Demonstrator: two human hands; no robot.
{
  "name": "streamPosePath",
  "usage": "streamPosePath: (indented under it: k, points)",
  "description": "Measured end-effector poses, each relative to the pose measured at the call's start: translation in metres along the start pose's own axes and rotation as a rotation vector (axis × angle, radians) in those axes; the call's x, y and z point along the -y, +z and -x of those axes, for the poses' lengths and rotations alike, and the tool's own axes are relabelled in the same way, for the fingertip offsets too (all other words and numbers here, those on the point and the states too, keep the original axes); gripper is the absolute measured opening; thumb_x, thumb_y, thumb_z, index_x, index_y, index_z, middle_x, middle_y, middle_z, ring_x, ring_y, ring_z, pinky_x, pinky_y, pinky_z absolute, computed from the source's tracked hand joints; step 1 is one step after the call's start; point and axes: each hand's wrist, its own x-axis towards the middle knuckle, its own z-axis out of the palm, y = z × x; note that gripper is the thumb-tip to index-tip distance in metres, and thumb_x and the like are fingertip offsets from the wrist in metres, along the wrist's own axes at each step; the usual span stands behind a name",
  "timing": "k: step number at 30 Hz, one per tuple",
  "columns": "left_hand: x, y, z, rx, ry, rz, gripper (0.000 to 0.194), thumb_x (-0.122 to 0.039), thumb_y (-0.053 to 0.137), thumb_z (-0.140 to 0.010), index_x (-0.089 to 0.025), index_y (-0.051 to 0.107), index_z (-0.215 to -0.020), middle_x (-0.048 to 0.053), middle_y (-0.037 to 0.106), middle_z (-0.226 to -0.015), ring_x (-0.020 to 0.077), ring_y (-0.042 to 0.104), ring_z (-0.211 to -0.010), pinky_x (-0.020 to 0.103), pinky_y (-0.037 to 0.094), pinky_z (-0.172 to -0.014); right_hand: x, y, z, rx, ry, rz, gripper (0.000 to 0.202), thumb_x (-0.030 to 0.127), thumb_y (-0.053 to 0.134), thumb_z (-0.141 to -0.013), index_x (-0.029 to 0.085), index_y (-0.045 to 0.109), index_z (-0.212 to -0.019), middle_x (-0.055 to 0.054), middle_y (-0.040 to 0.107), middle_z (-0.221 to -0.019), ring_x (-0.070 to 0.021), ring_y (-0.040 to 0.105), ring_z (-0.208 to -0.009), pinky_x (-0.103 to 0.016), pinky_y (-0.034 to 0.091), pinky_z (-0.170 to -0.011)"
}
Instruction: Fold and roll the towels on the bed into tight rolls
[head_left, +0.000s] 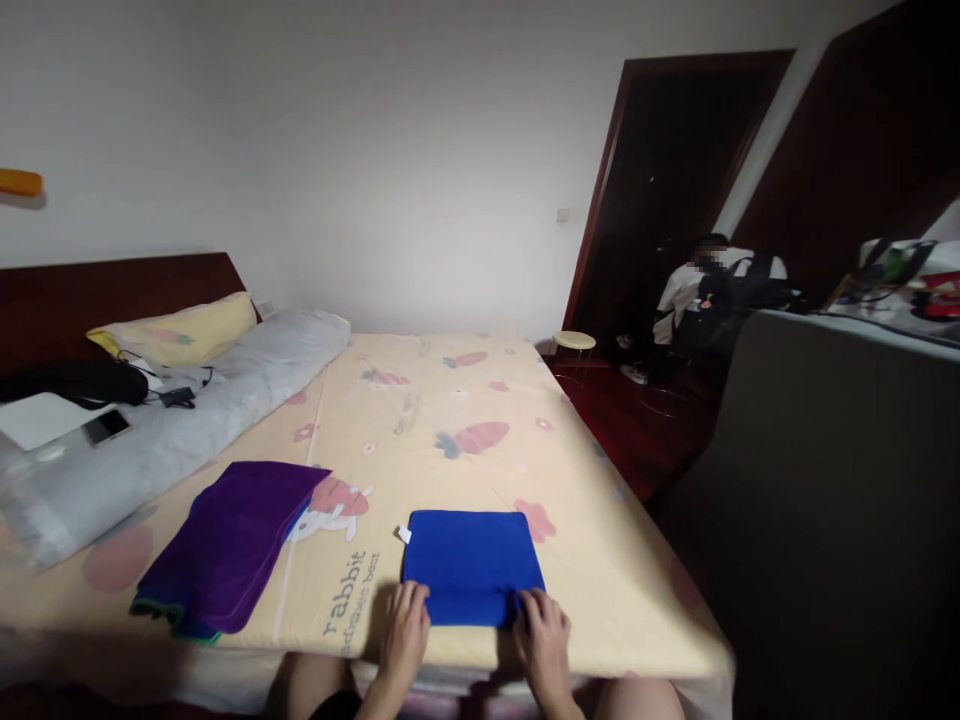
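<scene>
A blue cloth (472,550) lies flat on the bed near its front edge, a small white tag (404,535) sticking out at its far left corner. Its near edge looks turned over into a strip. My left hand (407,622) grips the near left corner with curled fingers. At the near right corner, my right hand (541,632) holds the cloth in the same way; the fingertips are partly hidden. To the left lies a loose stack of cloths, a purple cloth (240,535) on top, with blue and green edges showing beneath.
The bed sheet (420,480) has carrot and rabbit prints. At left are a grey quilt (255,365), a yellow pillow (180,332), a phone (107,427) and black cables. A stool (574,341) and a seated person (679,295) are beyond; a dark panel (840,480) stands right.
</scene>
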Motion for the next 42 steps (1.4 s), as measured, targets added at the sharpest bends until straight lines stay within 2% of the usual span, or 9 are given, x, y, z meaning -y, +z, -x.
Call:
streamPosePath:
  k: [3,6,13,16,27,31,35,38,42]
  points:
    - [-0.037,0.016,0.008,0.119,0.096,0.06,0.037,-0.006,0.042,-0.082,-0.027,0.064,-0.103,0.001,0.066,-0.103,0.0185,0.059,-0.1,0.033,0.045,-0.091,0.042,0.007,0.004,0.157,-0.123,-0.124,0.033,0.013,0.047,-0.083,0.028,0.059,-0.11,-0.005,0.064,-0.108,-0.0216,0.057,-0.097,-0.038,0.041,-0.084]
    - [-0.047,0.03,0.016,0.197,0.094,0.037,0.043,-0.01,0.047,-0.081,-0.028,0.061,-0.117,0.002,0.064,-0.12,0.0193,0.054,-0.113,0.034,0.04,-0.1,0.056,0.012,0.008,0.22,-0.144,-0.144,0.034,0.019,0.05,-0.083,0.028,0.057,-0.116,-0.005,0.064,-0.113,-0.022,0.057,-0.099,-0.038,0.041,-0.086]
    - [0.015,0.012,0.02,0.189,-0.031,-0.117,0.053,-0.011,0.047,-0.078,-0.026,0.059,-0.126,0.005,0.061,-0.13,0.0252,0.047,-0.123,0.042,0.033,-0.105,-0.017,-0.003,0.012,0.222,-0.002,0.033,0.039,0.023,0.047,-0.084,0.03,0.054,-0.122,-0.006,0.064,-0.12,-0.0247,0.057,-0.106,-0.041,0.04,-0.087]
    - [0.031,0.004,0.018,0.178,-0.044,-0.127,0.052,-0.011,0.046,-0.078,-0.026,0.06,-0.125,0.006,0.062,-0.128,0.0249,0.048,-0.123,0.043,0.034,-0.103,-0.03,-0.009,0.011,0.246,0.024,0.077,0.045,0.016,0.046,-0.08,0.029,0.054,-0.122,-0.005,0.063,-0.121,-0.0243,0.057,-0.107,-0.041,0.039,-0.087]
    - [0.037,-0.01,0.002,0.099,0.017,-0.073,0.05,-0.001,0.041,-0.076,-0.026,0.064,-0.113,0.004,0.068,-0.117,0.0211,0.054,-0.118,0.042,0.036,-0.101,-0.03,-0.011,-0.014,0.277,0.086,0.095,0.048,0.007,0.041,-0.076,0.027,0.058,-0.115,-0.005,0.066,-0.12,-0.025,0.055,-0.11,-0.044,0.034,-0.091]
    - [0.043,-0.017,-0.001,0.077,0.032,0.016,0.037,-0.007,0.042,-0.078,-0.025,0.065,-0.101,0.004,0.071,-0.103,0.0206,0.061,-0.105,0.039,0.043,-0.094,-0.041,-0.027,-0.024,0.341,0.09,-0.031,0.034,0.017,0.046,-0.077,0.025,0.061,-0.106,-0.005,0.07,-0.103,-0.025,0.058,-0.101,-0.043,0.037,-0.09]
    - [0.05,-0.008,0.001,0.039,-0.015,0.068,0.033,-0.016,0.041,-0.082,-0.023,0.063,-0.105,0.007,0.072,-0.101,0.0219,0.065,-0.095,0.037,0.05,-0.085,-0.048,-0.028,-0.026,0.353,0.187,-0.123,0.034,0.025,0.046,-0.078,0.024,0.059,-0.109,-0.005,0.069,-0.096,-0.0236,0.061,-0.093,-0.041,0.041,-0.088]
    - [0.052,0.0,0.001,0.003,-0.071,-0.019,0.032,-0.018,0.041,-0.084,-0.022,0.064,-0.106,0.007,0.072,-0.101,0.0228,0.065,-0.095,0.038,0.049,-0.084,-0.052,-0.019,-0.019,0.303,0.251,-0.078,0.039,0.03,0.046,-0.08,0.023,0.055,-0.117,-0.007,0.069,-0.101,-0.0252,0.062,-0.096,-0.041,0.042,-0.085]
    - [0.038,0.001,-0.006,-0.059,-0.123,-0.181,0.033,-0.016,0.039,-0.088,-0.02,0.065,-0.107,0.008,0.072,-0.105,0.0236,0.063,-0.098,0.039,0.046,-0.086,-0.044,-0.006,-0.014,0.109,0.256,0.061,0.036,0.028,0.043,-0.084,0.021,0.055,-0.117,-0.012,0.065,-0.112,-0.0275,0.059,-0.1,-0.042,0.042,-0.083]
